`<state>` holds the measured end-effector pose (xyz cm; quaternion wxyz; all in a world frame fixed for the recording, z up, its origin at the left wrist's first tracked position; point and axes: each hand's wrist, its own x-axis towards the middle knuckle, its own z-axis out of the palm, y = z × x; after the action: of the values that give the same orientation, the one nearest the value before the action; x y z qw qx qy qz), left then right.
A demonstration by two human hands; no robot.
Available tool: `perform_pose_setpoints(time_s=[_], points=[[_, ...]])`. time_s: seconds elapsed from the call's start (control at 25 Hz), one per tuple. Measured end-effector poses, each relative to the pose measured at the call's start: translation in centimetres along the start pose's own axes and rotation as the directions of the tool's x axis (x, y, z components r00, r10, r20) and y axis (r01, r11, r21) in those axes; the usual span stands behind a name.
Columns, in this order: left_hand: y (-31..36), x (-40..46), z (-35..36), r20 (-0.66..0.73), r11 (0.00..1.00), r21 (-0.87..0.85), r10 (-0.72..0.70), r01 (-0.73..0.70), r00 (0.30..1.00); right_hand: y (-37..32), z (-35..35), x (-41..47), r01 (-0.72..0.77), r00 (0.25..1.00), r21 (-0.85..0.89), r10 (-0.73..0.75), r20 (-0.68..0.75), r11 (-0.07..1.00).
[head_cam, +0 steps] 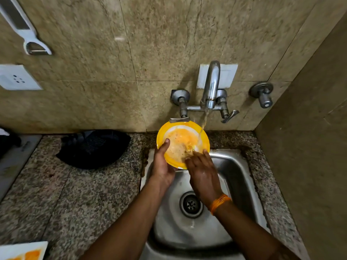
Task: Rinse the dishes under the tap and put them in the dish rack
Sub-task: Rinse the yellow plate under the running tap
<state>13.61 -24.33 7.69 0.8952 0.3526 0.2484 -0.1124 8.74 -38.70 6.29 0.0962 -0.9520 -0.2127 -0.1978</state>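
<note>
A round yellow plate (pixel 183 136) with a white inner ring is tilted over the far edge of the steel sink (pixel 242 177). Water runs from the tap (pixel 211 91) onto the plate's right side, and orange, foamy water covers its middle. My left hand (pixel 163 166) grips the plate's lower left rim, thumb on the face. My right hand (pixel 202 173) lies with its fingers spread flat on the plate's lower right part, rubbing the surface. An orange thread band (pixel 219 202) is on my right wrist.
A black cloth or pan (pixel 93 148) lies on the granite counter (pixel 75 194) left of the sink. A white plate with orange marks (pixel 22 251) shows at the bottom left corner. A peeler (pixel 28 32) and a wall socket (pixel 16 77) hang on the tiled wall. No dish rack is in view.
</note>
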Motion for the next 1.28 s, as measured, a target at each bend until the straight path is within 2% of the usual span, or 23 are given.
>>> perform_pose_setpoints(time_s=[0.12, 0.2, 0.24, 0.32, 0.4, 0.44, 0.52, 0.6, 0.64, 0.72, 0.8, 0.84, 0.88, 0.96, 1.04, 1.16, 1.28], points=[[-1.9, -0.4, -0.2, 0.013, 0.994, -0.027, 0.104, -0.103, 0.995, -0.3, -0.4, 0.1, -0.070, 0.997, -0.012, 0.069, -0.034, 0.997], [-4.1, -0.8, 0.2, 0.028, 0.981, 0.048, 0.189, -0.190, 0.982, -1.4, -0.4, 0.7, -0.175, 0.984, 0.038, 0.176, -0.015, 0.984], [-4.6, -0.7, 0.4, 0.001, 0.972, 0.100, 0.214, -0.213, 0.977, -1.9, -0.2, 0.6, -0.174, 0.985, 0.055, 0.175, -0.001, 0.983], [-3.6, -0.1, 0.3, -0.082, 0.960, 0.204, 0.214, -0.194, 0.973, -1.5, -0.3, -0.3, -0.017, 0.999, 0.060, 0.015, 0.041, 0.998], [-1.0, 1.4, -0.9, -0.105, 0.935, 0.329, 0.171, -0.128, 0.980, 1.3, -1.0, -1.4, 0.125, 0.987, 0.033, -0.127, 0.096, 0.992], [0.2, 2.2, -1.6, -0.095, 0.920, 0.382, 0.128, -0.082, 0.987, 2.9, -1.6, -1.6, 0.128, 0.984, -0.001, -0.127, 0.128, 0.992], [1.5, 3.1, -2.0, -0.062, 0.894, 0.447, 0.054, -0.021, 0.997, 4.4, -2.5, -1.1, 0.010, 0.981, -0.093, 0.008, 0.193, 0.996], [1.2, 3.3, -1.4, -0.066, 0.891, 0.453, 0.032, 0.001, 0.997, 2.2, -2.2, -0.5, -0.093, 0.972, -0.117, 0.116, 0.205, 0.989], [0.9, 3.5, -1.1, -0.076, 0.891, 0.453, 0.036, 0.002, 0.996, 0.4, -1.6, -0.5, -0.094, 0.972, -0.100, 0.113, 0.207, 0.991], [0.4, 3.7, -1.2, -0.086, 0.872, 0.489, 0.053, -0.004, 0.995, -2.1, -1.3, -1.1, -0.021, 0.984, 0.009, 0.019, 0.175, 1.000], [0.0, 3.3, -1.8, -0.065, 0.886, 0.460, -0.037, 0.063, 0.997, -2.0, -2.1, -1.0, 0.011, 0.984, 0.047, -0.020, 0.174, 0.999], [-0.5, 2.8, -1.9, -0.027, 0.899, 0.431, -0.079, 0.083, 0.996, -1.7, -2.3, -0.6, -0.021, 0.988, 0.023, 0.017, 0.152, 1.000], [-1.6, 2.2, -1.8, 0.032, 0.917, 0.397, -0.057, 0.040, 0.998, -1.7, -2.2, -0.2, -0.105, 0.986, 0.006, 0.104, 0.132, 0.994], [-4.1, 1.1, -1.3, 0.083, 0.939, 0.317, 0.112, -0.133, 0.990, -2.9, -1.8, 0.8, -0.223, 0.968, 0.028, 0.218, 0.124, 0.974], [-4.2, 0.4, -0.7, 0.028, 0.947, 0.261, 0.188, -0.189, 0.982, -3.8, -1.3, 0.4, -0.164, 0.977, 0.088, 0.149, 0.153, 0.983], [-0.4, 1.6, -2.3, 0.000, 0.931, 0.351, 0.103, -0.097, 0.995, 0.2, -2.3, -1.4, 0.039, 0.986, 0.022, -0.043, 0.162, 0.999], [2.2, 2.1, -3.7, 0.056, 0.879, 0.476, -0.055, 0.022, 0.997, 4.0, -3.7, -1.0, 0.033, 0.963, -0.186, 0.018, 0.268, 0.982]])
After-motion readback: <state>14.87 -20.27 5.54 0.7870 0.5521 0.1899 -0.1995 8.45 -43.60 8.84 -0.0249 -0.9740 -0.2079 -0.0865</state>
